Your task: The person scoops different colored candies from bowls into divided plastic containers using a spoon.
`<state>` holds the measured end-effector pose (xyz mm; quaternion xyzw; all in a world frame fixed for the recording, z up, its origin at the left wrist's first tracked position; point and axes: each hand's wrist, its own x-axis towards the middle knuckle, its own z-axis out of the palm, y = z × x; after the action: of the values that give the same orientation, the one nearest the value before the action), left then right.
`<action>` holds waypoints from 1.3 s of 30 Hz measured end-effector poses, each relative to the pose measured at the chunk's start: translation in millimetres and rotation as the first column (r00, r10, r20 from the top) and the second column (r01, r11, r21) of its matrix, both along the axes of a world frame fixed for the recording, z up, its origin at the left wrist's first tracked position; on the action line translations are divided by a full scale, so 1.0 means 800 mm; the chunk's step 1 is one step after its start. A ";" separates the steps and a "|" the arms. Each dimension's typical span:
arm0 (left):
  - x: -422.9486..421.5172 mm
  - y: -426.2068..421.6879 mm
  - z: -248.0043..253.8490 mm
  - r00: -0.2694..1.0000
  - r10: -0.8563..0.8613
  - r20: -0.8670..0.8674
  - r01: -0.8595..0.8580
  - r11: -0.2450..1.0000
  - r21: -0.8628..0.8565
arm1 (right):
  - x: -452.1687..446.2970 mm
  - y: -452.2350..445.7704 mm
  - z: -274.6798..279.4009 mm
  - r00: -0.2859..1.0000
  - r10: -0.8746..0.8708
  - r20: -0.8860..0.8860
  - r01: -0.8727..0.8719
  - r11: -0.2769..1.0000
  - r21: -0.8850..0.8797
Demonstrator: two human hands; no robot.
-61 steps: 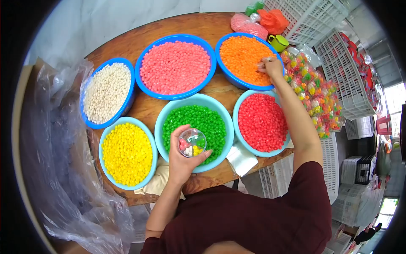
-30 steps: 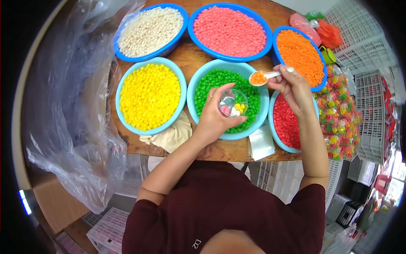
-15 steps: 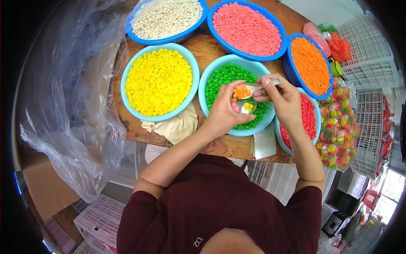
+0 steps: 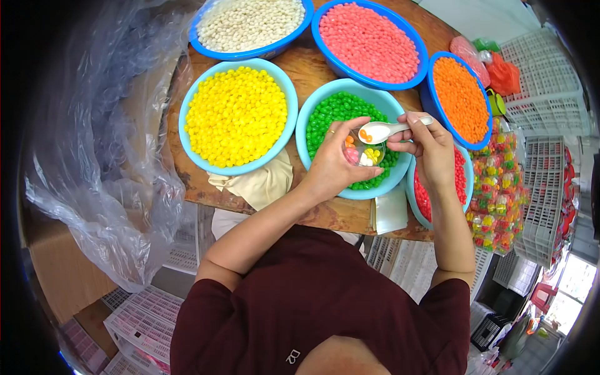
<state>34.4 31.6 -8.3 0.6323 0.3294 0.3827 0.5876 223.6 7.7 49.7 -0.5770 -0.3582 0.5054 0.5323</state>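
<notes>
Over the bowl of green candies (image 4: 329, 111), my left hand (image 4: 328, 165) grips a small clear container (image 4: 382, 152) by its sides. Pink, yellow, white and orange candies lie inside it in separate spots. My right hand (image 4: 431, 153) pinches the handle of a white spoon (image 4: 381, 130). The spoon's bowl is above the container's far edge and carries a couple of orange candies. Whether the spoon touches the container, I cannot tell. Part of the container is hidden by my left fingers and the spoon.
Around the hands on the wooden table (image 4: 300, 69) stand bowls of yellow (image 4: 237, 115), white (image 4: 250, 25), pink (image 4: 369, 40), orange (image 4: 461, 97) and red candies (image 4: 461, 178). Packed clear containers (image 4: 497, 187) are stacked at right beside white crates (image 4: 542, 194). Plastic sheeting (image 4: 106, 156) hangs at left.
Most of the orange candies have left the spoon, and some now show in the container. My right hand has shifted slightly right with the spoon. My left hand keeps its grip.
</notes>
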 end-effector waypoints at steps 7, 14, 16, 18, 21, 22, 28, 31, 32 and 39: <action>0.008 -0.004 0.007 0.998 -0.062 -0.011 0.063 0.998 0.015 | -0.009 -0.013 0.009 0.983 0.044 0.177 -0.065 0.991 0.116; 0.015 -0.005 0.003 0.997 -0.066 -0.025 0.066 0.998 -0.001 | -0.006 -0.009 0.011 0.987 0.026 0.156 -0.037 0.997 0.064; 0.014 -0.005 0.006 0.997 -0.073 -0.008 0.073 0.997 -0.003 | 0.017 -0.004 -0.002 0.998 0.013 -0.064 -0.012 1.000 0.007; 0.012 -0.005 0.007 0.995 -0.090 0.035 0.091 0.995 -0.039 | 0.044 0.000 -0.008 0.974 -0.010 -0.228 0.009 1.000 -0.004; 0.010 -0.003 0.008 0.989 -0.145 0.033 0.145 0.989 -0.008 | 0.093 0.010 -0.016 0.939 -0.182 -0.293 0.230 0.964 0.136; 0.010 -0.003 0.008 0.985 -0.171 0.035 0.170 0.985 0.020 | 0.113 0.015 -0.013 0.936 -0.244 -0.254 0.301 0.930 0.212; 0.020 -0.021 0.015 0.898 -0.257 0.357 0.374 0.874 -0.312 | 0.213 0.005 -0.005 0.006 -0.598 0.801 0.001 0.801 0.598; 0.022 -0.029 0.021 0.870 -0.229 0.436 0.426 0.795 -0.433 | 0.205 -0.041 -0.006 0.414 -0.532 0.739 0.243 0.847 0.473; 0.024 -0.030 0.017 0.878 -0.242 0.412 0.407 0.832 -0.378 | 0.205 -0.060 -0.016 0.559 -0.465 0.687 0.288 0.885 0.365; 0.039 -0.041 0.016 0.859 -0.281 0.428 0.457 0.798 -0.392 | 0.176 -0.143 -0.074 0.863 -0.347 0.368 0.393 0.918 -0.058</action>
<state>65.6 -1.5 4.7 0.4409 0.1727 0.2702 0.8383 364.1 -106.6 -9.4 -0.7492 -0.2958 0.3050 0.5081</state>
